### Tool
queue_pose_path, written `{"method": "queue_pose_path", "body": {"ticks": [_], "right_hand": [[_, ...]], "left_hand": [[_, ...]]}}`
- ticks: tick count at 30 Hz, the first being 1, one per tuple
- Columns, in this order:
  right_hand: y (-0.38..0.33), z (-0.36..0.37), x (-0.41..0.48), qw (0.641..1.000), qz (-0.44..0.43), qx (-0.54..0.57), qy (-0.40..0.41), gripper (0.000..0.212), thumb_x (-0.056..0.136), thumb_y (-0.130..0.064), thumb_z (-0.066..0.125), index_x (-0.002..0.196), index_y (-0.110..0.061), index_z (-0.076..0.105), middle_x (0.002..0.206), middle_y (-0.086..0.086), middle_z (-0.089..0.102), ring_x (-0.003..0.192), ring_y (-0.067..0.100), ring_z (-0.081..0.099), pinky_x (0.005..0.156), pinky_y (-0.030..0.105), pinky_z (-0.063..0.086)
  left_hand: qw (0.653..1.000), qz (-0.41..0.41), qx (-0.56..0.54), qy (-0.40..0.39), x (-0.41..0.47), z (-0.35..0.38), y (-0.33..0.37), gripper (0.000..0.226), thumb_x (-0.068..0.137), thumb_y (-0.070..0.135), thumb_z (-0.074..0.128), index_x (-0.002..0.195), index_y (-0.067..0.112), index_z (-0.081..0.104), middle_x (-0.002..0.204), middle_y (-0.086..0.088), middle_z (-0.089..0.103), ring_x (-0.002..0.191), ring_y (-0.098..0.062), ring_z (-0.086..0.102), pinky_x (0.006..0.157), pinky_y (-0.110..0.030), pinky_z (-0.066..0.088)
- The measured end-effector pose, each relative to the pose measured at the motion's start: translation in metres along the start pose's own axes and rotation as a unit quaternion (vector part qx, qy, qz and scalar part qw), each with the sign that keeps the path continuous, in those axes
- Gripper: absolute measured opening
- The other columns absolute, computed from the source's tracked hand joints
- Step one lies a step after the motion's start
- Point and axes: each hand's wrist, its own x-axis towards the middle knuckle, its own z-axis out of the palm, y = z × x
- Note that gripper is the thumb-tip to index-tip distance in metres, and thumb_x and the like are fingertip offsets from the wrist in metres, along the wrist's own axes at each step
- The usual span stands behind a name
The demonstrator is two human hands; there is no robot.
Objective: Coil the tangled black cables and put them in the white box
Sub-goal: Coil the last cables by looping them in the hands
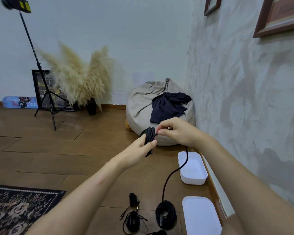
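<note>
1. The cable bundle (pixel 149 135) looks light, soft and limp. Its loops will likely spring apart if let go, and the matte jacket should give a fair grip.
2. It is best held across the waist of the loops, squeezing all the strands together. The free strand is better pinched close to the bundle.
3. The left hand (pixel 138 149) is curled round the bundle's lower part and grips it in the air above the floor (pixel 58 150).
4. The right hand (pixel 176 131) has thumb and fingertips closed in a pinch on the strand at the bundle's top.
5. The trailing strand (pixel 168 177) drops across the open white box (pixel 193 181), which sits on the floor along the right wall. It appears to join the floor coil (pixel 166 216) beside the lid (pixel 200 216).
6. Loose cables (pixel 132 221) lie left of that coil.
</note>
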Motion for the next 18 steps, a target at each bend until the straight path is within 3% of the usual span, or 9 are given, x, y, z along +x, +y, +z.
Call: {"method": "queue_pose_path", "body": {"ticks": [2, 6, 10, 13, 16, 18], "right_hand": [[-0.001, 0.001, 0.001, 1.000, -0.003, -0.010, 0.030, 0.012, 0.098, -0.028, 0.066, 0.097, -0.025, 0.078, 0.085, -0.020, 0.069, 0.084, -0.004, 0.061, 0.077, 0.019, 0.040], [-0.002, 0.001, 0.002, 0.997, 0.000, 0.013, 0.071, 0.007, 0.090, -0.032, 0.075, 0.090, -0.027, 0.080, 0.085, -0.015, 0.074, 0.086, 0.001, 0.064, 0.078, 0.026, 0.046], [0.000, 0.001, 0.001, 0.993, -0.002, 0.032, 0.111, 0.010, 0.082, -0.033, 0.083, 0.082, -0.027, 0.076, 0.075, -0.015, 0.068, 0.075, 0.002, 0.058, 0.071, 0.023, 0.041], [0.004, -0.001, 0.000, 0.992, 0.000, 0.083, 0.097, 0.013, 0.082, -0.030, 0.084, 0.082, -0.024, 0.072, 0.068, -0.011, 0.060, 0.069, 0.004, 0.052, 0.070, 0.028, 0.041], [0.003, -0.005, 0.000, 0.991, -0.020, 0.112, 0.067, 0.008, 0.087, -0.024, 0.079, 0.088, -0.020, 0.072, 0.084, 0.009, 0.070, 0.083, 0.024, 0.063, 0.082, 0.041, 0.048], [0.001, -0.008, -0.001, 0.989, -0.024, 0.132, 0.063, 0.006, 0.090, -0.018, 0.077, 0.092, -0.014, 0.073, 0.093, 0.013, 0.073, 0.095, 0.029, 0.065, 0.090, 0.040, 0.049]], "left_hand": [[1.000, -0.005, -0.002, 0.010, 0.000, 0.002, 0.001, 0.038, 0.099, 0.054, 0.048, 0.114, 0.020, 0.057, 0.112, -0.013, 0.063, 0.098, -0.019, 0.060, 0.097, -0.045, 0.050], [1.000, -0.020, 0.010, 0.022, 0.000, 0.002, 0.001, 0.051, 0.087, 0.064, 0.045, 0.111, 0.021, 0.057, 0.111, -0.013, 0.063, 0.105, -0.031, 0.059, 0.099, -0.050, 0.048], [0.999, -0.004, 0.038, 0.019, -0.002, 0.003, -0.001, 0.046, 0.100, 0.063, 0.042, 0.108, 0.021, 0.058, 0.101, -0.003, 0.065, 0.090, -0.017, 0.061, 0.087, -0.038, 0.049], [0.999, 0.009, 0.042, 0.016, -0.004, 0.002, 0.003, 0.052, 0.099, 0.066, 0.038, 0.108, 0.019, 0.059, 0.098, -0.003, 0.067, 0.086, -0.011, 0.061, 0.084, -0.035, 0.048], [0.999, 0.013, 0.028, 0.007, -0.007, 0.003, 0.006, 0.051, 0.100, 0.062, 0.039, 0.109, 0.015, 0.060, 0.094, 0.001, 0.066, 0.085, -0.010, 0.061, 0.082, -0.031, 0.047], [1.000, 0.010, 0.025, 0.008, -0.009, 0.003, 0.009, 0.055, 0.097, 0.065, 0.039, 0.106, 0.015, 0.061, 0.095, -0.005, 0.068, 0.086, -0.015, 0.062, 0.083, -0.035, 0.047]]}}
